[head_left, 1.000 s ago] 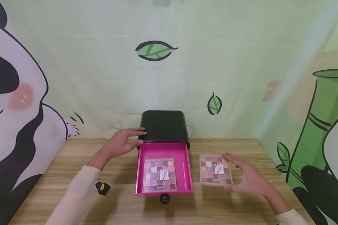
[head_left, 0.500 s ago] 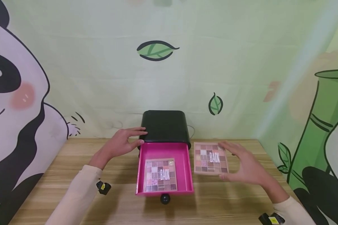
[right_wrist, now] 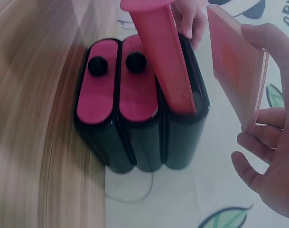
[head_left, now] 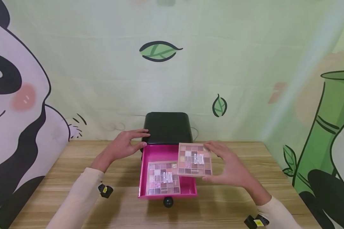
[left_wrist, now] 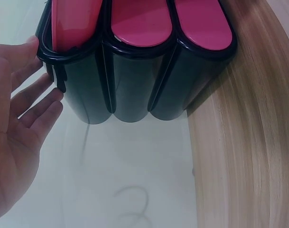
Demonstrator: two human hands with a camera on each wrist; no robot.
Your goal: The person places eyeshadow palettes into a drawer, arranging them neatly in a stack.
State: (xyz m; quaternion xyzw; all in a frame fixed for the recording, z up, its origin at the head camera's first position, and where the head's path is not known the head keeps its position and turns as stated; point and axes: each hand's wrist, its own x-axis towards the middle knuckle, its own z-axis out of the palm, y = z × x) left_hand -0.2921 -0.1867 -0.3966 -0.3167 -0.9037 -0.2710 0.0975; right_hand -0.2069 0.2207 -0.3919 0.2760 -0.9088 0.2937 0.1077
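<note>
A black drawer unit (head_left: 167,127) with three pink-fronted drawers stands at the table's back edge; its top drawer (head_left: 189,190) is pulled out. Inside lies an eyeshadow palette (head_left: 160,183) marked BACK. My right hand (head_left: 232,165) pinches a second eyeshadow palette (head_left: 193,162) by its right side, thumb at the near edge and fingers at the far one. In the head view this palette overlaps the drawer's right wall; the right wrist view shows it raised above the unit. My left hand (head_left: 124,144) rests straight fingers on the unit's top left edge, thumb at the front rim.
The wooden table (head_left: 232,206) spreads around the unit. Behind it hangs a cloth backdrop (head_left: 111,79) with panda, leaf and bamboo prints. A black round knob (head_left: 168,202) juts from the drawer front, and the lower drawers (right_wrist: 99,85) are closed.
My right hand has carried its palette up and leftward, from beside the drawer to over its right side. My left hand, the drawer and the palette inside stay in place.
</note>
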